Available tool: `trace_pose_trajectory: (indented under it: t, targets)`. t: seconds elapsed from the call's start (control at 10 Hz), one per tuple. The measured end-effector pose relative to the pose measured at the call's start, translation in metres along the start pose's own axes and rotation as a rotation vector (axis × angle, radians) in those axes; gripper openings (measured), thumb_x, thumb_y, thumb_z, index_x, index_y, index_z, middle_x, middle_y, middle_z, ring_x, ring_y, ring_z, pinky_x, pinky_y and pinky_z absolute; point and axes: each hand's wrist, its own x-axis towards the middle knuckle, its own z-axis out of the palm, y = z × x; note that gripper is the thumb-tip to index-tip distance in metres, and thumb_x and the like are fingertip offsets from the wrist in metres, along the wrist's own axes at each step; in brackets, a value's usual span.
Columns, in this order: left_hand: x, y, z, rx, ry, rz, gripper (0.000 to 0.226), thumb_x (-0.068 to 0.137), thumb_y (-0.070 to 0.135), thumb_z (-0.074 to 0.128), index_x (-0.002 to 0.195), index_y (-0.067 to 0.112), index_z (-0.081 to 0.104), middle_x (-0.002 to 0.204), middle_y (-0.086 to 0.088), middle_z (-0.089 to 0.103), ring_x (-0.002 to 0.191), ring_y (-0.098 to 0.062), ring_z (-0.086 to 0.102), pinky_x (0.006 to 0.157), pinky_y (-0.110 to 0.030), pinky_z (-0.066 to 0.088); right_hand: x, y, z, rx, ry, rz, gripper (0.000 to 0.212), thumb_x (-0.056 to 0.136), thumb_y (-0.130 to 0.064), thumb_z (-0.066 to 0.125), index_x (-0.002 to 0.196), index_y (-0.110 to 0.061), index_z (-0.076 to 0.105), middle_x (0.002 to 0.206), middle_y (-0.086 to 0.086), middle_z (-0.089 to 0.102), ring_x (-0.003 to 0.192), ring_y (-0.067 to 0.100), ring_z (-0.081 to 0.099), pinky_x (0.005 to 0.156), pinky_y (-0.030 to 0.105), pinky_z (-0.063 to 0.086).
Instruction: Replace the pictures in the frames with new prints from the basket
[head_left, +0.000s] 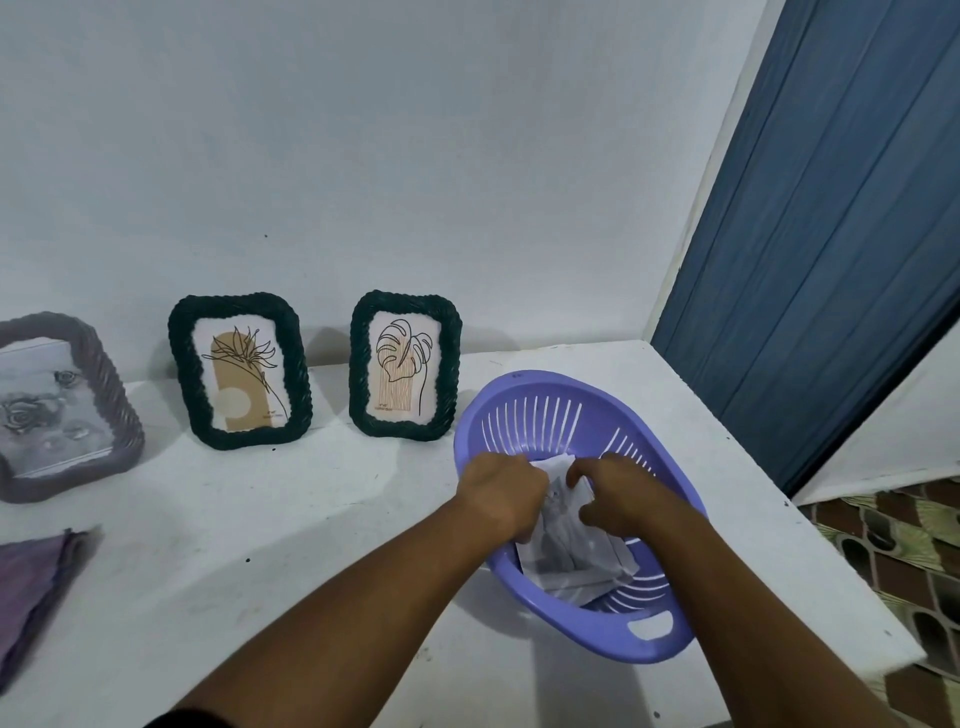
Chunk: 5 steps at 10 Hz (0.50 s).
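Head view: white table (311, 545) against pale wall, blue door (810, 260) at right. Purple slotted basket (524, 410) near table's right edge. Left hand (501, 493) and right hand (621, 496) both grip grey prints (571, 556) inside basket. Two dark green frames (240, 371) stand upright by wall; grey frame (62, 410) far left.

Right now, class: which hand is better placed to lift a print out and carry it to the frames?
Probably the left hand: it grips the prints in the basket and is nearer the frames; the right hand is farther.
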Motion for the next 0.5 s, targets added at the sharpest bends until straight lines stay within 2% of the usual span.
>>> trace_pose_trajectory:
  t: [0.2, 0.3, 0.4, 0.5]
  targets:
    - [-0.002, 0.0, -0.002, -0.03, -0.008, 0.02, 0.028, 0.089, 0.026, 0.06, 0.114, 0.012, 0.06, 0.106, -0.008, 0.062, 0.092, -0.024, 0.061, 0.073, -0.032, 0.042, -0.003, -0.004, -0.001, -0.021, 0.004, 0.001, 0.044, 0.086, -0.019, 0.064, 0.128, -0.022, 0.052, 0.123, 0.005, 0.058, 0.105, 0.021, 0.057, 0.075, 0.021, 0.038]
    - [-0.007, -0.001, -0.004, -0.207, 0.048, -0.001, 0.024, 0.09, 0.021, 0.058, 0.11, 0.009, 0.06, 0.106, -0.01, 0.059, 0.092, -0.026, 0.06, 0.077, -0.033, 0.047, -0.005, -0.006, -0.004, -0.01, 0.014, -0.015, 0.041, 0.088, -0.02, 0.061, 0.128, -0.022, 0.052, 0.123, 0.005, 0.059, 0.099, 0.02, 0.059, 0.069, 0.017, 0.038]
    - [-0.012, -0.014, -0.011, -0.513, 0.187, 0.028, 0.024, 0.091, 0.021, 0.056, 0.107, 0.008, 0.067, 0.105, -0.009, 0.062, 0.093, -0.022, 0.058, 0.079, -0.029, 0.046, -0.006, -0.012, -0.013, 0.036, 0.036, -0.038, 0.042, 0.089, -0.021, 0.06, 0.13, -0.021, 0.05, 0.123, 0.006, 0.059, 0.101, 0.019, 0.059, 0.071, 0.018, 0.038]
    - [-0.044, -0.028, 0.002, -0.721, 0.422, 0.184, 0.022, 0.09, 0.026, 0.056, 0.104, 0.016, 0.07, 0.103, 0.0, 0.059, 0.1, -0.012, 0.05, 0.085, -0.023, 0.042, -0.015, -0.02, -0.022, 0.07, 0.1, -0.123, 0.039, 0.09, -0.028, 0.061, 0.127, -0.023, 0.051, 0.112, -0.002, 0.063, 0.095, 0.009, 0.059, 0.072, 0.012, 0.035]
